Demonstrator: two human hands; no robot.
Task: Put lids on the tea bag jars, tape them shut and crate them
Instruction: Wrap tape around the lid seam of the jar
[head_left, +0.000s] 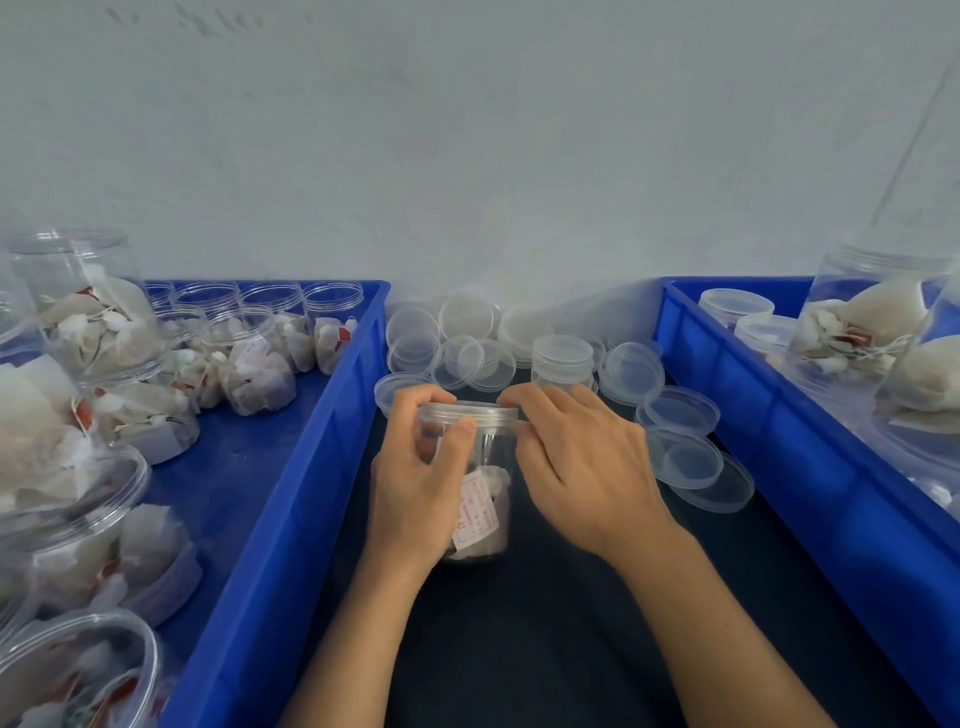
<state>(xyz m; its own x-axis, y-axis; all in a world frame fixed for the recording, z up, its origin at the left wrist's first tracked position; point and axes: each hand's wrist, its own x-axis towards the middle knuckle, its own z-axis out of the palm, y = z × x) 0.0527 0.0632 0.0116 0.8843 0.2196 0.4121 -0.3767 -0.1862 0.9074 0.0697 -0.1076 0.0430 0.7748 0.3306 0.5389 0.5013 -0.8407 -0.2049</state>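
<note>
A clear plastic jar (485, 499) with tea bags and a white label stands on the dark table between two blue crates. A clear lid (470, 414) sits on its mouth. My left hand (415, 478) grips the jar's upper wall and the lid's rim, thumb in front. My right hand (582, 462) holds the lid's right edge with curled fingers. A heap of loose clear lids (467, 338) lies behind the jar. No tape is visible.
The left blue crate (291, 493) holds several open jars of tea bags (249, 364). The right blue crate (779, 441) holds lidded jars (862, 332). More loose lids (691, 457) lie right of my hands. A grey wall closes the back.
</note>
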